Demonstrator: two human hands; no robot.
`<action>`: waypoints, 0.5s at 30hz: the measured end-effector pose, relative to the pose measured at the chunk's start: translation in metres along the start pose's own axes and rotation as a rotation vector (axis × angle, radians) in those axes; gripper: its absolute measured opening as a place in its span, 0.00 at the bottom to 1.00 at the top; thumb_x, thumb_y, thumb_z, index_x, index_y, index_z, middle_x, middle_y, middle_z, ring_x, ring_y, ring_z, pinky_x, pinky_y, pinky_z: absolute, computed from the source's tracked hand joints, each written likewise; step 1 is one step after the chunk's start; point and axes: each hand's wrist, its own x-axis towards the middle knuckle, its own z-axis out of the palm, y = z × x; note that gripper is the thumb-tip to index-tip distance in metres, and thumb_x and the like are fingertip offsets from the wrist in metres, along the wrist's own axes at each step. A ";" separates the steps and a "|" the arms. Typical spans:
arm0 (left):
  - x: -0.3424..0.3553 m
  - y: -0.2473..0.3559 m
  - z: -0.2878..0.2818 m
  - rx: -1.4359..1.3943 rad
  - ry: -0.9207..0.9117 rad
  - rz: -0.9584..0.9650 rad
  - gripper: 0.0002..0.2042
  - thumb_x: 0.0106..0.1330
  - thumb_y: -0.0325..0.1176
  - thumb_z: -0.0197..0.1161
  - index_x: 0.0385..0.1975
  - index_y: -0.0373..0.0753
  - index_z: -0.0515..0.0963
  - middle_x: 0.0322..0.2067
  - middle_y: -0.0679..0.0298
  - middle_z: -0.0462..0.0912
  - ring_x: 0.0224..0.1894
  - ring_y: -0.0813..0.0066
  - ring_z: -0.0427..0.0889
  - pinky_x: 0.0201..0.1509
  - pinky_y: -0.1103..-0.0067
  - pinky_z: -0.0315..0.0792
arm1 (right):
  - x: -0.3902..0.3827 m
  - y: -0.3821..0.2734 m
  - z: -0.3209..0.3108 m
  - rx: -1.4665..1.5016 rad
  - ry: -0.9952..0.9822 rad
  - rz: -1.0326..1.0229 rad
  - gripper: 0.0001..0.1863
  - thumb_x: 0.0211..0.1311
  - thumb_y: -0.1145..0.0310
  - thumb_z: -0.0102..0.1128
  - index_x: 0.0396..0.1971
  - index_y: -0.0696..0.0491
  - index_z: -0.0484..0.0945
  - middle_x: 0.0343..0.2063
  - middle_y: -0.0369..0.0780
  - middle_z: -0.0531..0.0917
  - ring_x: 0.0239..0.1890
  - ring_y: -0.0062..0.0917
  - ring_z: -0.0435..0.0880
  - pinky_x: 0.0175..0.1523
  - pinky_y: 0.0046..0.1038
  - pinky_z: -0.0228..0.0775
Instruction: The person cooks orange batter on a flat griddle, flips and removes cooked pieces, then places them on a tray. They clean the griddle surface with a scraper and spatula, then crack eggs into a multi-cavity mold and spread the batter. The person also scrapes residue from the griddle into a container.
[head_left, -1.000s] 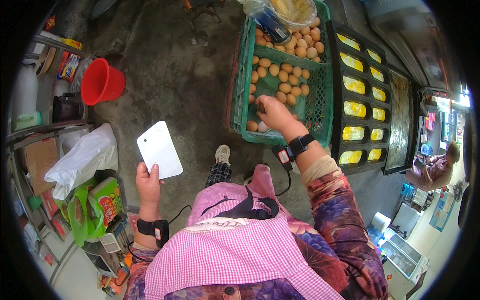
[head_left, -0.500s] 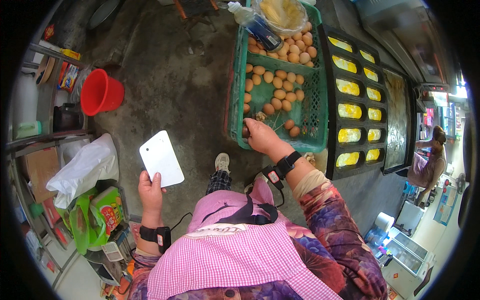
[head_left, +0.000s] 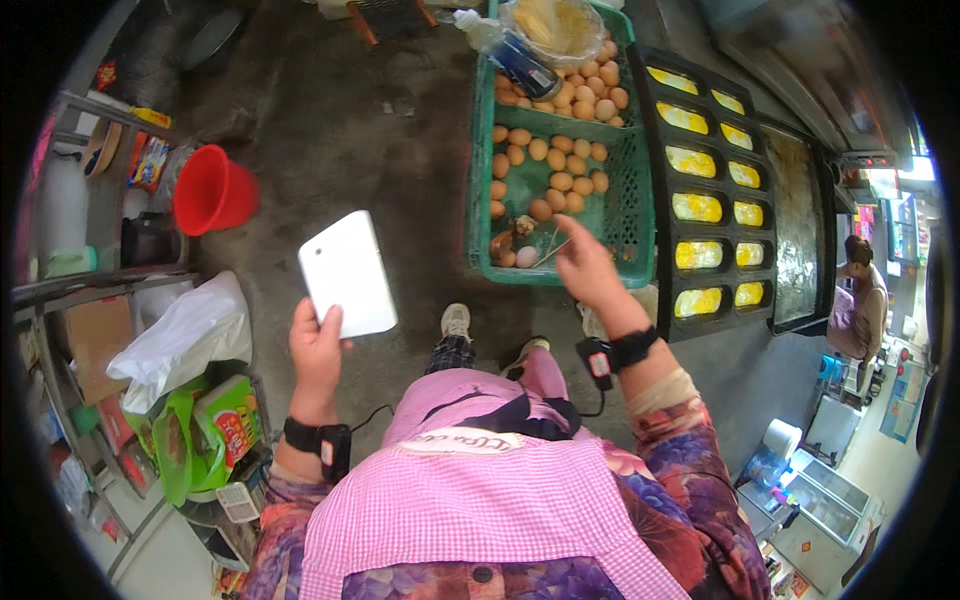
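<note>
My left hand grips a white dough scraper, flat with rounded corners and a small hole, thumb on its face. My right hand is over the near end of the green plastic crate, its index finger stretched out and nothing visible in its grasp. Brown eggs lie loose in the crate's near section. Beside the right hand, in the near left corner, are a pale egg and a bit of what looks like broken shell. What lies under the right hand is hidden.
Right of the crate stands a black mould tray with yellow-and-white filling in its oval cups, then a dark flat pan. A bottle and a bagged bowl rest on the crate's far end. A red bucket stands left. Another person is far right.
My right hand has moved right from the crate's near left corner, uncovering the pale egg there, and now covers the spot where two brown eggs lay. The scraper has risen slightly rightward.
</note>
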 end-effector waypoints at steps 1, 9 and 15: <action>0.003 0.004 0.003 -0.045 -0.046 -0.023 0.05 0.67 0.28 0.54 0.39 0.37 0.72 0.29 0.69 0.78 0.25 0.88 0.73 0.22 0.88 0.67 | -0.006 -0.003 -0.008 0.064 0.002 0.108 0.30 0.51 0.82 0.51 0.59 0.53 0.65 0.44 0.43 0.79 0.36 0.25 0.79 0.43 0.25 0.73; -0.011 0.036 0.069 0.071 -0.352 0.039 0.03 0.64 0.28 0.57 0.34 0.37 0.73 0.27 0.70 0.77 0.25 0.89 0.72 0.23 0.88 0.66 | -0.084 -0.031 -0.087 0.333 0.288 -0.049 0.27 0.52 0.84 0.50 0.56 0.55 0.68 0.38 0.36 0.78 0.36 0.18 0.75 0.42 0.19 0.70; -0.056 0.047 0.145 0.173 -0.705 0.230 0.03 0.58 0.23 0.63 0.29 0.34 0.76 0.25 0.72 0.75 0.25 0.87 0.71 0.27 0.87 0.65 | -0.173 -0.030 -0.142 0.279 0.376 -0.049 0.25 0.51 0.80 0.56 0.53 0.54 0.71 0.33 0.39 0.77 0.32 0.22 0.77 0.37 0.21 0.71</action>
